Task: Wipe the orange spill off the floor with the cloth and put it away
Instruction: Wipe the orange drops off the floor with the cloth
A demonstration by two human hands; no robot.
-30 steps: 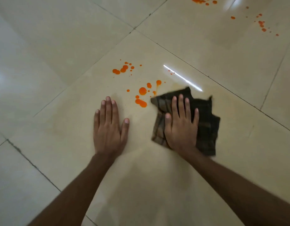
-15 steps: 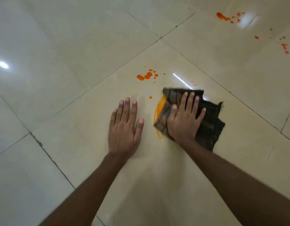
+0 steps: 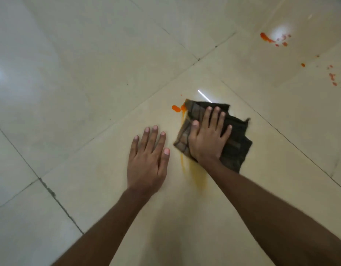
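Right, the wiping step is in full swing: the right hand (image 3: pixel 208 139) is lying flat with fingers spread, pressing the dark checked cloth (image 3: pixel 235 143) down onto the tiled floor (image 3: pixel 89 73) rather than gripping it. The left hand (image 3: pixel 148 160) is resting open and empty on the tile just beside it, palm down, seemingly bracing the body. Bright orange drops (image 3: pixel 176 108) are sitting at the cloth's far left corner, touching its edge, and a thin yellowish smear (image 3: pixel 198 175) is trailing along the cloth's near side. More orange splatter (image 3: pixel 267 38) is waiting well apart, up on the far right tiles. I'd say the job is only partly done; the next push calls for sliding the cloth forward over those near drops, then back across the smear.
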